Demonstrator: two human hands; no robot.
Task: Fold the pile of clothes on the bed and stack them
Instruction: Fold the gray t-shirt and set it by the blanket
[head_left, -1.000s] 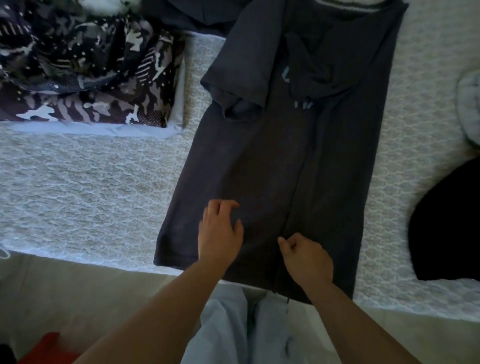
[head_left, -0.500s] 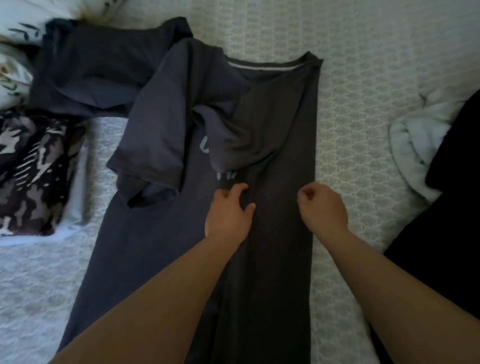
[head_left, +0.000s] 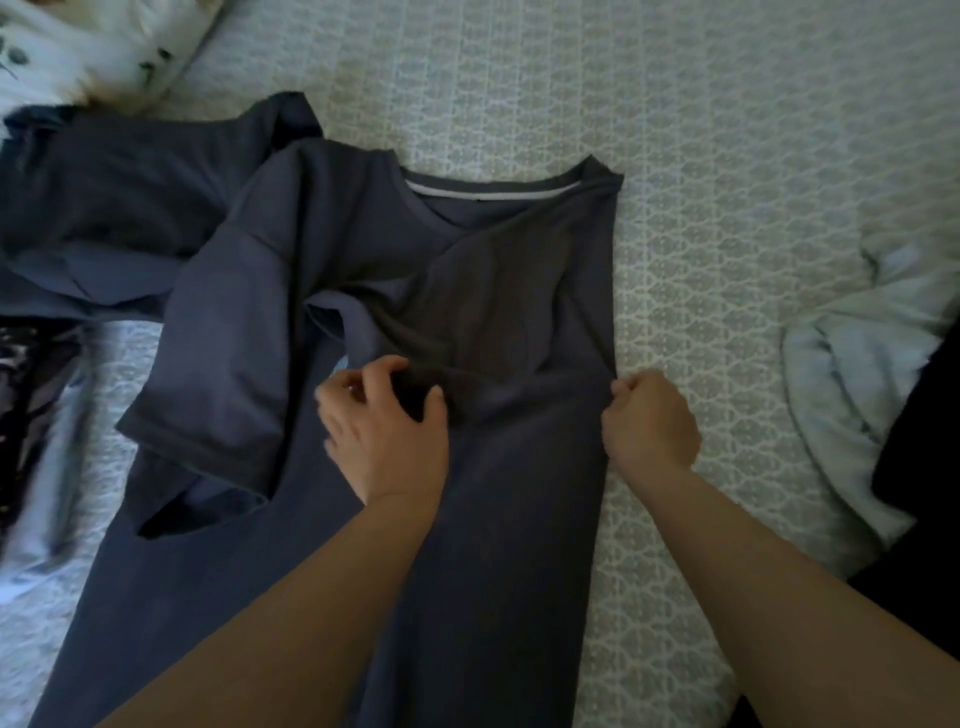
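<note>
A dark grey T-shirt (head_left: 498, 519) lies lengthwise on the patterned bedspread (head_left: 727, 156), collar at the far end. Its right side is folded inward over the chest, and its left sleeve (head_left: 218, 374) lies spread to the left. My left hand (head_left: 387, 426) rests on the middle of the shirt, fingers curled on the hem of the folded-in sleeve. At the shirt's right folded edge my right hand (head_left: 649, 421) pinches the fabric in a fist.
Another dark grey garment (head_left: 104, 208) lies bunched at the upper left, beside a white floral pillow (head_left: 78, 47). A camouflage garment (head_left: 31, 415) sits at the left edge. A crumpled white cloth (head_left: 857, 389) and a black garment (head_left: 924, 441) lie on the right.
Both hands moved up the shirt from its bottom hem to chest height, and the view followed toward the collar. The right hand now sits at the shirt's right edge.
</note>
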